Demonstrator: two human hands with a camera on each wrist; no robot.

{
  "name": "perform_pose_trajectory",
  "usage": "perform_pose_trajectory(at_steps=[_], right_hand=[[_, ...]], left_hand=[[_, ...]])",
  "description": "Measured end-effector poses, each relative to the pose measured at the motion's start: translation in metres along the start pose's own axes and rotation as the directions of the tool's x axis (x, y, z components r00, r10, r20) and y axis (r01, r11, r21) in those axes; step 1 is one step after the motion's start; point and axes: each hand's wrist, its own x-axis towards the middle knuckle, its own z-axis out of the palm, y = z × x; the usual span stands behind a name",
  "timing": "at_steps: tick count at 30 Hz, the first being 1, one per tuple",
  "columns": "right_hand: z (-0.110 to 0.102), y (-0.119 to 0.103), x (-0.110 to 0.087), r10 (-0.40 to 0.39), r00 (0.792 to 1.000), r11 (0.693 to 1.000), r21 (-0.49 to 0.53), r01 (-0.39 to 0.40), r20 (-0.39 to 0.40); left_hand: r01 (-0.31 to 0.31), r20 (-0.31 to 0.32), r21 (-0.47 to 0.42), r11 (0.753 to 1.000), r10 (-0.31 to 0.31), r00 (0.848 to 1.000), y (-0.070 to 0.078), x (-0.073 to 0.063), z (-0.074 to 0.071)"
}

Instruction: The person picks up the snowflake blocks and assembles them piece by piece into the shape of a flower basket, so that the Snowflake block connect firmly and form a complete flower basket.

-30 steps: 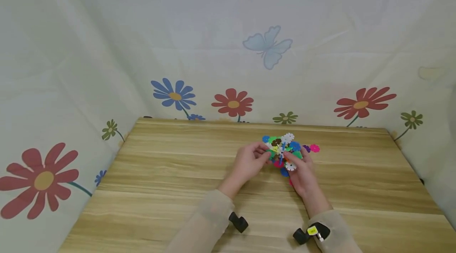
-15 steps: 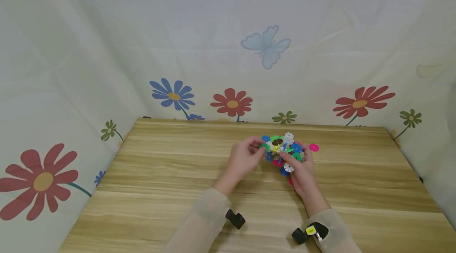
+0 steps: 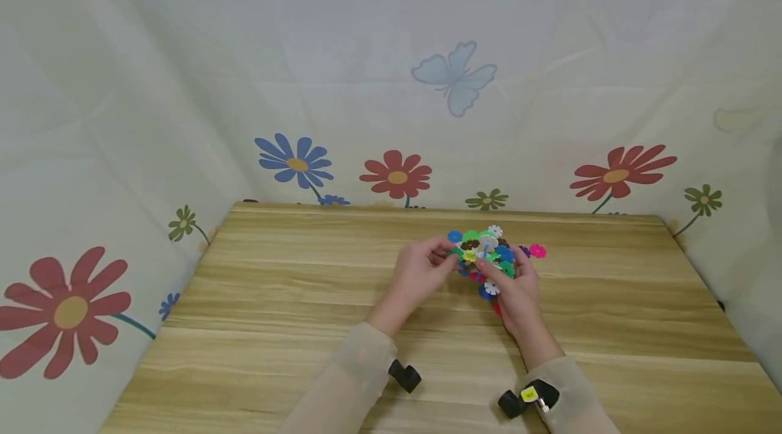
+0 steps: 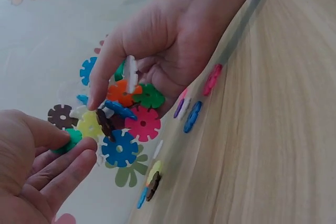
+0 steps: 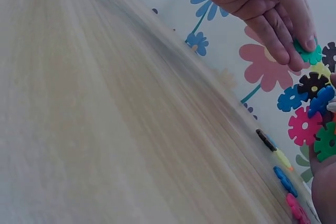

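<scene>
My right hand (image 3: 516, 291) holds a cluster of interlocking notched plastic discs (image 3: 487, 244), its thumb pressed on the near side. My left hand (image 3: 418, 278) pinches a green notched disc (image 4: 68, 141) between thumb and fingers at the cluster's left edge. Beside that disc, in the left wrist view, a yellow disc (image 4: 88, 125) and a dark brown disc (image 4: 62, 115) show. Lower in the cluster are a pink disc (image 4: 143, 124) and a blue disc (image 4: 119, 149). In the right wrist view the green disc overlaps the cluster's edge, while the right hand is mostly cut off.
Loose discs lie on the wooden table (image 3: 293, 298) under and around the hands, among them a pink disc (image 4: 212, 80), a blue disc (image 4: 192, 117) and a brown disc (image 4: 153, 186). A flower-printed cloth (image 3: 342, 81) rises behind the table.
My left hand has drawn slightly left from the middle of the cluster to its left edge. The cluster has turned a little in my right hand, which stays nearly in place.
</scene>
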Motion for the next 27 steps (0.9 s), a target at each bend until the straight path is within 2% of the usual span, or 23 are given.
perform_pose_trajectory(at_steps=[5, 12, 19, 24, 27], right_hand=[[0.000, 0.001, 0.000, -0.011, 1.000, 1.000, -0.002, 0.011, 0.001], [-0.001, 0.001, 0.000, -0.015, 1.000, 0.999, -0.046, 0.016, 0.020], [-0.002, 0.001, 0.000, -0.003, 0.999, 0.998, -0.061, 0.005, 0.033], [-0.009, -0.002, 0.005, 0.021, 1.000, 0.999, 0.026, -0.021, 0.018], [-0.018, -0.007, 0.011, 0.043, 0.998, 0.989, 0.143, -0.038, -0.037]], left_hand=[[-0.027, 0.012, 0.020, 0.999, 0.026, 1.000, -0.001, 0.000, 0.002], [-0.057, -0.002, 0.001, 0.998, 0.057, 0.998, -0.001, -0.002, 0.006], [-0.024, -0.029, 0.001, 1.000, 0.024, 0.999, 0.002, -0.004, 0.010], [0.028, -0.031, -0.023, 0.999, -0.028, 0.999, 0.000, -0.004, 0.015], [0.087, 0.020, -0.004, 0.996, -0.087, 0.996, -0.002, -0.006, 0.020]])
